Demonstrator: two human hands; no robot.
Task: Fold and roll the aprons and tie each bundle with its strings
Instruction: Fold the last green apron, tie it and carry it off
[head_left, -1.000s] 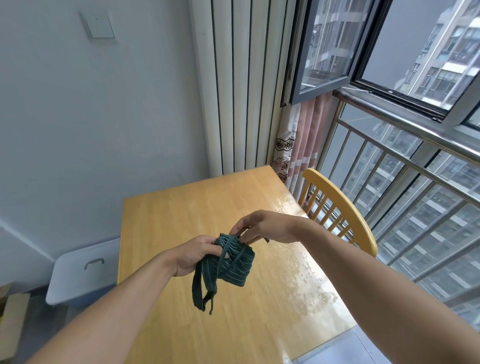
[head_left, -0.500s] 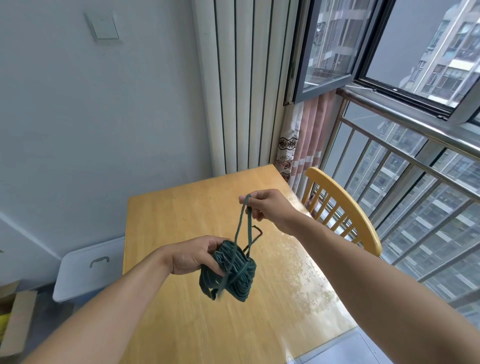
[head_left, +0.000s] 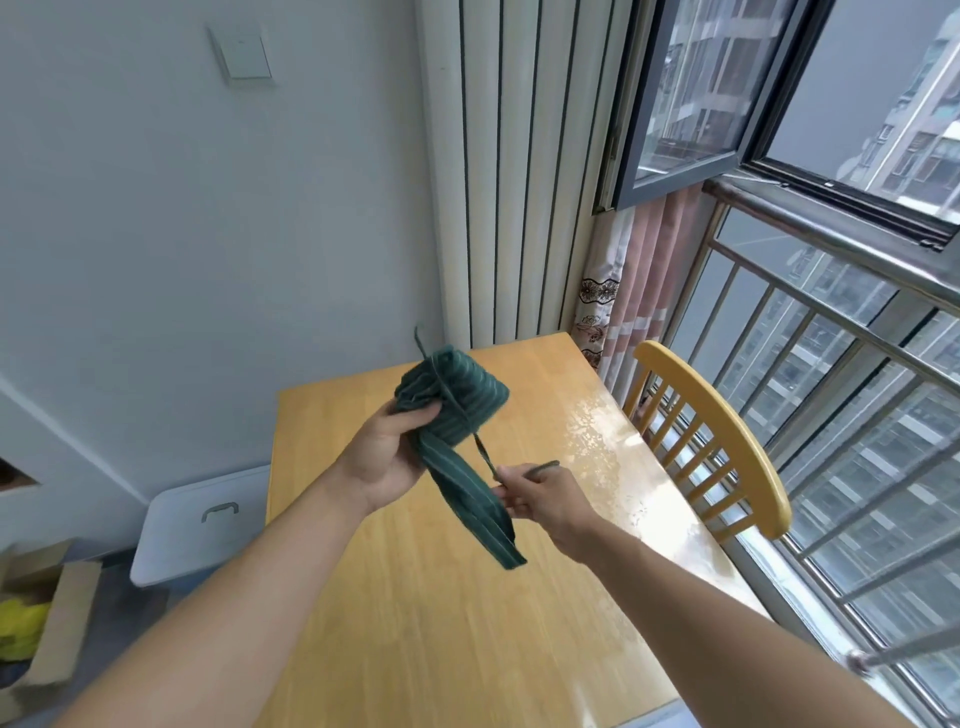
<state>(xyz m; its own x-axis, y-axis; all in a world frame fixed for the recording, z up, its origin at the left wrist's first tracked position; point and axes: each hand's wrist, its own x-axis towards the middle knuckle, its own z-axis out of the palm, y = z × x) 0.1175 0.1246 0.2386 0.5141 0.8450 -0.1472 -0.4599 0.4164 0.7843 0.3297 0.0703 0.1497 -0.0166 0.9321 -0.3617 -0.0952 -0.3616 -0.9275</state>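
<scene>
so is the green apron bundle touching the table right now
Apart. The head view shows the apron bundle held up in the left hand, with the hanging tail's end clearly above the table.

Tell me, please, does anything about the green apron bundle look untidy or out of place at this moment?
Yes. A flat strip of the same striped cloth hangs loose below the apron bundle, not rolled in. The left hand holds the bundle above the table; the right hand pulls a string.
</scene>
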